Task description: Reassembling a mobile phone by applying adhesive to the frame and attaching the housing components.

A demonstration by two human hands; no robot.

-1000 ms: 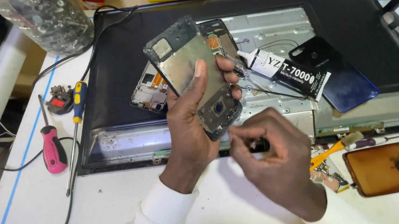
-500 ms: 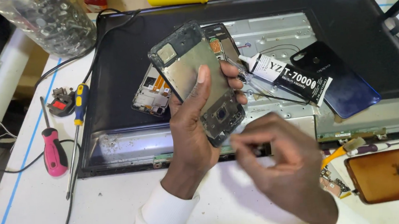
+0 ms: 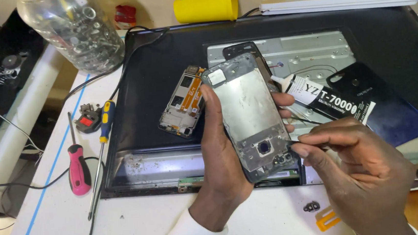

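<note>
White bench (image 3: 128, 231), black panel (image 3: 166, 61) on it
Left hand (image 3: 222, 165) grips phone frame (image 3: 250, 114); right hand (image 3: 364, 170), at 3 o'clock, pinches a thin tool at its edge

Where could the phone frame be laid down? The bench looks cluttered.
Bare white table lies between the pink screwdriver and the left hand. It is crowded right of the phone frame, around the glue tube.
</note>
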